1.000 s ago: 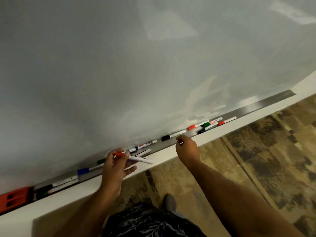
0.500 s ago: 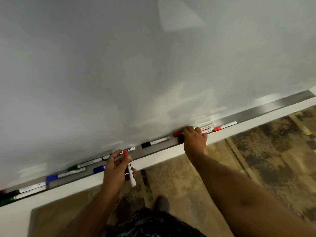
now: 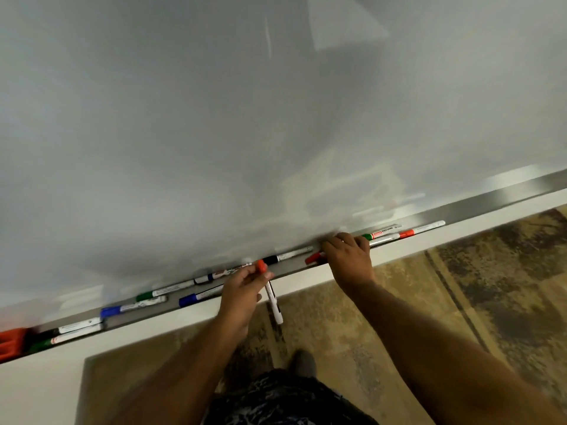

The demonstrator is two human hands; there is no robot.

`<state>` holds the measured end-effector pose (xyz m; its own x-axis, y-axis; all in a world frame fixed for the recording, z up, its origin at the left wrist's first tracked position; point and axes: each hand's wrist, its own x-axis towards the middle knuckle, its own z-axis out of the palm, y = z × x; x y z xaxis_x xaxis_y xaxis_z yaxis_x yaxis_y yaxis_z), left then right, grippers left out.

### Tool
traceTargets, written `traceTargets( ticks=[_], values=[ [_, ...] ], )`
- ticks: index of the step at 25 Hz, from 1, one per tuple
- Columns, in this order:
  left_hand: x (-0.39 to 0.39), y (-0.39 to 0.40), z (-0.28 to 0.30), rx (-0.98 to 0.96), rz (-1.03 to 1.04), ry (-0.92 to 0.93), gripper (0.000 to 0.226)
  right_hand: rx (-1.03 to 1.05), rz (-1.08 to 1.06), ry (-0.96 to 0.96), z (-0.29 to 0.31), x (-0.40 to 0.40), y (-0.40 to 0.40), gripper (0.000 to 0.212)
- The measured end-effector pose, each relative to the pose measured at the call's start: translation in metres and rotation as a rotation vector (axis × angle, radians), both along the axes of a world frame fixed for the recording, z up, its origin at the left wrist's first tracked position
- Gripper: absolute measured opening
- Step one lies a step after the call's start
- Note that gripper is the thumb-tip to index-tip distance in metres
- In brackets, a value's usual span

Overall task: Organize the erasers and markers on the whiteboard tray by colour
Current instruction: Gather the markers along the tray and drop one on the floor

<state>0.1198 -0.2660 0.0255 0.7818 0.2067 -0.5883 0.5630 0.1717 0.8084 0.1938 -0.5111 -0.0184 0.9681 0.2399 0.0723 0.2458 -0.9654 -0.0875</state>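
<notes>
My left hand (image 3: 242,291) holds a red-capped marker (image 3: 271,294) upright in front of the grey whiteboard tray (image 3: 506,196), cap up and white barrel hanging below the ledge. My right hand (image 3: 348,259) rests on the tray with its fingers closed on another red marker (image 3: 313,258), whose cap sticks out to the left. Between the hands lies a black marker (image 3: 287,256). Right of my right hand lie a green marker (image 3: 380,234) and a red marker (image 3: 425,228). Left of my left hand lie blue markers (image 3: 199,297), a green marker (image 3: 164,292) and black and green ones (image 3: 72,328).
A red eraser (image 3: 12,343) sits at the tray's far left end. The whiteboard (image 3: 276,118) rises behind the tray, a white ledge (image 3: 460,230) runs below it. Patterned carpet (image 3: 460,302) and my shoe (image 3: 302,361) are underneath.
The view has shifted left, so the red eraser shows again. My left hand rose with its red marker toward the tray. My right hand stays on the red marker, fingers closed.
</notes>
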Motion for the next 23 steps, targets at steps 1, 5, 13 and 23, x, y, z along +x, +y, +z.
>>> traceTargets(
  ticks=[1, 5, 13, 23],
  values=[
    [0.001, -0.002, -0.001, 0.031, -0.021, 0.010, 0.017, 0.009, -0.005, 0.018, 0.000, 0.000, 0.002, 0.021],
    [0.003, -0.004, -0.005, -0.001, -0.060, 0.030, 0.010, -0.007, 0.056, 0.050, 0.002, 0.008, 0.004, 0.021],
    [0.015, -0.016, -0.010, -0.134, -0.003, 0.042, 0.021, 0.324, 0.392, -0.057, 0.017, -0.023, 0.044, 0.024],
    [0.020, -0.033, -0.012, -0.209, 0.031, 0.014, 0.010, 0.395, 0.446, -0.004, 0.022, -0.022, 0.017, 0.026]
  ],
)
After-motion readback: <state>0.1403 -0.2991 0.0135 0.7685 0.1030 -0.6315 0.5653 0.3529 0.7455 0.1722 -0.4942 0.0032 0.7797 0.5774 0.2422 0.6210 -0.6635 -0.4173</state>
